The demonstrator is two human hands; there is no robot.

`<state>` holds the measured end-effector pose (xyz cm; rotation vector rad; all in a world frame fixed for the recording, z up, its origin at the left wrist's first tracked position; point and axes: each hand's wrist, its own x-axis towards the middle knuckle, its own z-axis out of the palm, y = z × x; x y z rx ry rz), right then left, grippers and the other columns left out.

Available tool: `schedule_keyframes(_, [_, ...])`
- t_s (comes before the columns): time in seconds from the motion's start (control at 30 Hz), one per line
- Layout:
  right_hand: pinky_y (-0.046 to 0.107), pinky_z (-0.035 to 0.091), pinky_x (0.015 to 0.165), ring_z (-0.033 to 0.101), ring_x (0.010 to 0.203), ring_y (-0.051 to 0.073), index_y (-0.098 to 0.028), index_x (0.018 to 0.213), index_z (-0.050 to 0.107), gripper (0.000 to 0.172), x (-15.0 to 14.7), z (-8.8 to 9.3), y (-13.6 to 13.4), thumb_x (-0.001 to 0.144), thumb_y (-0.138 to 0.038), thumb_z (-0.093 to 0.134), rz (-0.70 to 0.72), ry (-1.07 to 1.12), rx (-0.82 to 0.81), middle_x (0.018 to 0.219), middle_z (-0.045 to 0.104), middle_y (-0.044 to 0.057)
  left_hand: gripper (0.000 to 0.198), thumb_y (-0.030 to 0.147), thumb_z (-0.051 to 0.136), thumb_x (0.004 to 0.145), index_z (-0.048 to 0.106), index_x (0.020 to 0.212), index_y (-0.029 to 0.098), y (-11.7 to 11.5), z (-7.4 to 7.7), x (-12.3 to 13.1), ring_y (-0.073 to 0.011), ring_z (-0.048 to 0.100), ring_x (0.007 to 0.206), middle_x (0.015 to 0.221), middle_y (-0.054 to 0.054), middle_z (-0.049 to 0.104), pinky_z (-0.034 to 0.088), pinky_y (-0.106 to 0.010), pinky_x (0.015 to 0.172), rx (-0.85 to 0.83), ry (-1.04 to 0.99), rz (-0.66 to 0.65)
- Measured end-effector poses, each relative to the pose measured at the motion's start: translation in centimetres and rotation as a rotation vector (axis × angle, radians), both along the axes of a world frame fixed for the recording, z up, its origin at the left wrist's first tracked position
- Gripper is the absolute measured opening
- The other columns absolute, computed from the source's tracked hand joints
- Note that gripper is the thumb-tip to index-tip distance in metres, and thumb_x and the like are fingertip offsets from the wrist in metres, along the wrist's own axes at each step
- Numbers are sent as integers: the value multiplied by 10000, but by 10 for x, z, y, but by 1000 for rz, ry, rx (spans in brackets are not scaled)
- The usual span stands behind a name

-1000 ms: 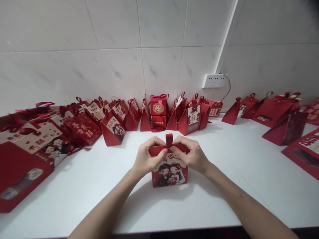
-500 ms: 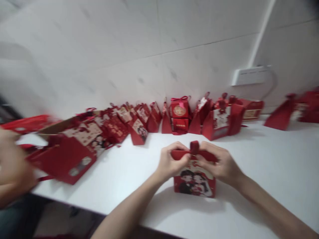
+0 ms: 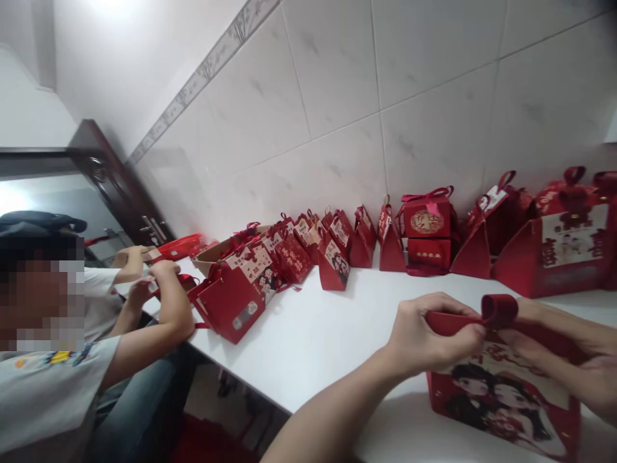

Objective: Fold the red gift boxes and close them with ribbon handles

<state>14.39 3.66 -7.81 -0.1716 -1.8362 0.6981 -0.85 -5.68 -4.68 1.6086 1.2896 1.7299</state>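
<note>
A red gift box (image 3: 506, 399) printed with a cartoon bride and groom stands upright on the white table (image 3: 308, 334) at the lower right. My left hand (image 3: 429, 334) pinches its top edge from the left, thumb on the front face. My right hand (image 3: 569, 347) grips the same top edge from the right, its thumb also in front. Between the two thumbs a dark red ribbon loop (image 3: 500, 311) rises from the top. The fingertips behind the box are hidden.
Finished-looking red gift boxes (image 3: 332, 263) line the wall, with a stacked pair (image 3: 427, 238) among them. A larger red box (image 3: 231, 302) lies tilted at the left. Two co-workers sit at the table's left end, one with a bent arm (image 3: 171, 296). A dark door (image 3: 116, 186) stands behind.
My view has swung left, bringing the co-workers and door into sight and shifting the box rightward in the picture. Both hands keep their hold on the top of the gift box.
</note>
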Motion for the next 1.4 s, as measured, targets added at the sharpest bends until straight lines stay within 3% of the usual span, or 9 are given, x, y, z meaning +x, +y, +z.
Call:
schedule_keyframes(0.27, [210, 477, 438, 574, 518, 122, -293, 914, 640, 87, 0, 34, -18, 880, -289, 560, -93, -179, 258, 678, 633, 7, 87, 232, 623, 675, 658, 674, 153, -3, 8, -3, -157, 616, 668, 717, -57, 680, 502, -263, 655, 40, 94, -5])
schedule_keyframes(0.47, [259, 508, 606, 609, 671, 146, -212, 877, 606, 100, -2, 39, -25, 821, -157, 545, -41, -181, 114, 764, 643, 12, 92, 254, 616, 707, 633, 689, 165, -4, 14, -9, -154, 603, 651, 706, -37, 673, 485, -255, 618, 20, 186, 53])
schedule_keyframes(0.63, [238, 460, 519, 540, 594, 122, -213, 1217, 426, 453, -2, 35, -27, 787, -168, 560, 21, -186, -91, 706, 535, -34, 106, 268, 633, 723, 623, 691, 168, 0, 12, -15, -150, 590, 663, 718, -27, 656, 462, -247, 620, 45, 168, 2])
schedule_keyframes(0.83, [255, 480, 586, 589, 668, 129, -193, 835, 572, 45, -7, 35, -31, 828, -236, 560, -36, -147, -134, 751, 618, 3, 152, 314, 609, 765, 609, 742, 164, 1, 6, -17, -141, 542, 646, 717, -19, 618, 423, -244, 610, 30, 130, -116])
schedule_keyframes(0.9, [267, 495, 627, 604, 702, 137, -200, 843, 571, 37, -6, 34, -31, 826, -229, 558, -41, -147, -133, 756, 620, -1, 183, 340, 613, 755, 596, 720, 161, 1, 4, -17, -132, 512, 612, 690, -12, 594, 404, -241, 584, 2, 101, -139])
schedule_keyframes(0.97, [269, 507, 623, 616, 716, 145, -220, 1040, 526, 244, -3, 33, -27, 802, -222, 581, 4, -151, -171, 774, 612, -8, 209, 360, 624, 740, 594, 707, 156, 4, 3, -17, -127, 501, 602, 676, -6, 581, 395, -236, 574, -36, 36, -139])
schedule_keyframes(1.07, [285, 537, 628, 644, 734, 160, -226, 1226, 400, 516, 1, 30, -17, 770, -262, 638, 101, -198, -324, 863, 642, 14, 250, 396, 638, 729, 600, 722, 150, 12, -1, -19, -130, 521, 612, 672, -1, 590, 415, -236, 588, -103, -142, -46])
schedule_keyframes(1.17, [320, 559, 714, 662, 797, 183, -187, 1021, 548, 343, -1, 27, -6, 757, -368, 670, 74, -200, -476, 948, 681, 58, 288, 444, 606, 749, 592, 749, 156, 21, -6, -25, -151, 577, 660, 718, -13, 635, 453, -248, 622, -132, -327, -6])
schedule_keyframes(1.4, [341, 572, 600, 684, 670, 221, -186, 864, 602, 182, -9, 17, 7, 790, -352, 592, 121, 174, -1104, 736, 713, 46, 517, 560, 567, 752, 593, 1081, 162, 21, -11, -22, -221, 653, 848, 1022, -103, 670, 529, -317, 704, -169, -468, -353])
